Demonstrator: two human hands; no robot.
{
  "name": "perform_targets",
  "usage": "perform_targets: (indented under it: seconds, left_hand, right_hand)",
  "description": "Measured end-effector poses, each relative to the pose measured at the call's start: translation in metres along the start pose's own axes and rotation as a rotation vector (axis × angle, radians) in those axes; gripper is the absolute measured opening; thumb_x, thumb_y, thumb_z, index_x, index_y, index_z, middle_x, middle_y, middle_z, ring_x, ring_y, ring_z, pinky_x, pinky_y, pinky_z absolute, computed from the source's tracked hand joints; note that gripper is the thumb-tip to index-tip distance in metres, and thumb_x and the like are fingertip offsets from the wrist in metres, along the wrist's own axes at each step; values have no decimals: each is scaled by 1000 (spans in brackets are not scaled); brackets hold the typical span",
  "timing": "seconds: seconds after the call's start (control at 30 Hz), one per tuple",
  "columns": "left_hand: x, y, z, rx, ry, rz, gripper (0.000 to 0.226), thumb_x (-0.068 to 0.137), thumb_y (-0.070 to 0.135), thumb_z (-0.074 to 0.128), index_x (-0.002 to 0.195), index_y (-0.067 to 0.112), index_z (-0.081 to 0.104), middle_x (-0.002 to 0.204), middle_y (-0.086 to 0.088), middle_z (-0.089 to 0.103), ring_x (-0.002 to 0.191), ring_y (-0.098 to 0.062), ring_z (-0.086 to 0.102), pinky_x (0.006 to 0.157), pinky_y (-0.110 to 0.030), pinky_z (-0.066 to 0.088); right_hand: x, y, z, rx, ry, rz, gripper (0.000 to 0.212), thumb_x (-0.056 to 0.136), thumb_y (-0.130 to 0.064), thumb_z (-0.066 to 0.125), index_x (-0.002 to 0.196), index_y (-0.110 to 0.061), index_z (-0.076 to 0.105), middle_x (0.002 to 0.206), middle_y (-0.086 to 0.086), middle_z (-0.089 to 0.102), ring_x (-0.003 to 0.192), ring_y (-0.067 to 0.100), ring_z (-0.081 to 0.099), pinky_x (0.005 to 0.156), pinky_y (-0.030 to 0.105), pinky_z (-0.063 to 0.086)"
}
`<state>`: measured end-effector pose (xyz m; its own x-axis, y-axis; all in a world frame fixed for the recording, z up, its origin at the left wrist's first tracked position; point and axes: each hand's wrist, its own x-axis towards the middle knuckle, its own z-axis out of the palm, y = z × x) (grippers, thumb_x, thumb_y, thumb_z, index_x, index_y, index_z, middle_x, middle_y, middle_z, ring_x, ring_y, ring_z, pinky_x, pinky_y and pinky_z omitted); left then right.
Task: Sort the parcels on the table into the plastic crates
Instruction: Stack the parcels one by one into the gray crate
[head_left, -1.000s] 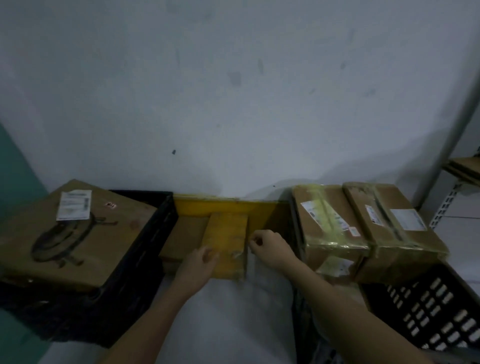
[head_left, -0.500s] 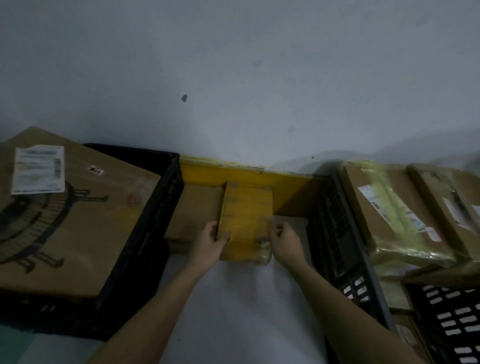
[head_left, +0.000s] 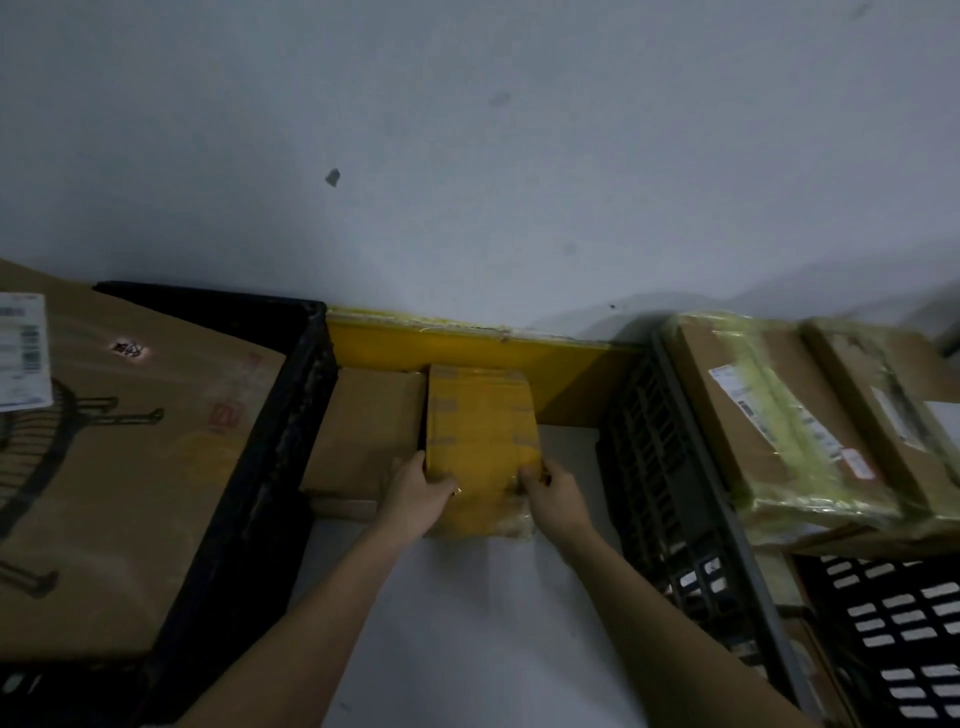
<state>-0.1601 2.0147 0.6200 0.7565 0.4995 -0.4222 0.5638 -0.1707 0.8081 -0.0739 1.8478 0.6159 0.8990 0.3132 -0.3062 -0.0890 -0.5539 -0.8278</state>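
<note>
Hands noted on a small yellow parcel (head_left: 480, 447) at mid-table. The left hand (head_left: 415, 496) is set against the parcel's near left edge, fingers curled round that edge, thumb on the top face. The right hand (head_left: 553, 496) is placed at the near right corner, fingertips bent and pinching the wrapping there. Both grips are closed onto the parcel; whether it is lifted clear of the surface cannot be told. Both forearms are seen bare, entering from the bottom of the view.

The parcel is wrapped in yellow tape or film, with a crinkled clear fringe at its near end. It lies just beside, and touching, a plain brown box (head_left: 369, 428) on its left. Behind both, a long yellow package (head_left: 566, 379) is stood against the wall.

The table (head_left: 483, 623) is pale and shows bare between the arms. A black crate (head_left: 244, 519) is seen at left, with a large cardboard box (head_left: 119, 457) bearing a white label resting across its top. A dark slotted crate (head_left: 670, 483) is seen at right; two film-wrapped cartons (head_left: 810, 415) with labels lie side by side over it. Another slotted crate (head_left: 904, 639) is partly seen at lower right.

The wall (head_left: 467, 156) behind is grey-white, with a small dark mark. Lighting is dim.
</note>
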Motion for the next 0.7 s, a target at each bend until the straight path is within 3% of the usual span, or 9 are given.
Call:
perform_targets:
  seconds: [0.1, 0.17, 0.3, 0.43, 0.57, 0.63, 0.7]
  left_hand:
    - [-8, 12, 1, -140, 40, -19, 53, 93, 34, 66, 137, 16, 43, 132, -8, 47, 88, -12, 59, 69, -28, 49]
    - [-16, 24, 3, -209, 75, 4, 46, 93, 35, 65, 129, 18, 41, 120, -4, 55, 84, -11, 59, 62, -26, 46]
    - [-43, 53, 3, -275, 170, 43, 52, 89, 42, 69, 124, 20, 38, 118, -1, 55, 87, -14, 59, 63, -29, 47]
    - [-79, 80, -4, -405, 156, 120, 87, 77, 62, 71, 146, 26, 32, 120, 9, 50, 95, -10, 57, 65, -28, 50]
    - [-126, 112, -11, -633, -8, 120, 99, 60, 91, 45, 140, 35, 43, 126, 7, 61, 102, -13, 62, 67, -41, 58]
    - [-146, 119, -18, -736, -26, 102, 113, 51, 100, 32, 140, 32, 47, 126, -1, 65, 104, -19, 64, 69, -45, 59]
    - [-167, 119, -23, -825, -71, 121, 115, 50, 102, 30, 139, 32, 51, 129, -8, 65, 112, -31, 64, 83, -58, 55]
  right_hand:
    - [-10, -2, -14, 61, 10, -46, 28, 103, -36, 47, 123, -18, 54, 110, 0, 63, 99, 18, 62, 88, 39, 53]
    - [-18, -5, -23, 117, -6, -80, 27, 103, -39, 47, 124, -21, 50, 113, 1, 63, 99, 15, 63, 87, 39, 55]
    - [-39, -21, -44, 202, 4, -179, 35, 102, -38, 49, 134, -23, 44, 124, -1, 58, 109, 16, 60, 93, 42, 54]
    - [-59, -37, -86, 228, -55, -361, 43, 101, -34, 53, 140, -21, 40, 129, -3, 56, 116, 14, 58, 96, 40, 54]
    - [-76, -38, -132, 224, -123, -576, 42, 96, -13, 63, 133, -18, 43, 128, -6, 55, 116, 0, 57, 86, 20, 54]
    - [-83, -35, -149, 201, -126, -635, 48, 91, -6, 68, 130, -21, 45, 128, -9, 56, 119, -3, 54, 91, 22, 53]
    - [-92, -31, -163, 164, -141, -687, 60, 88, -9, 72, 137, -26, 42, 131, -16, 53, 121, -8, 50, 95, 20, 51]
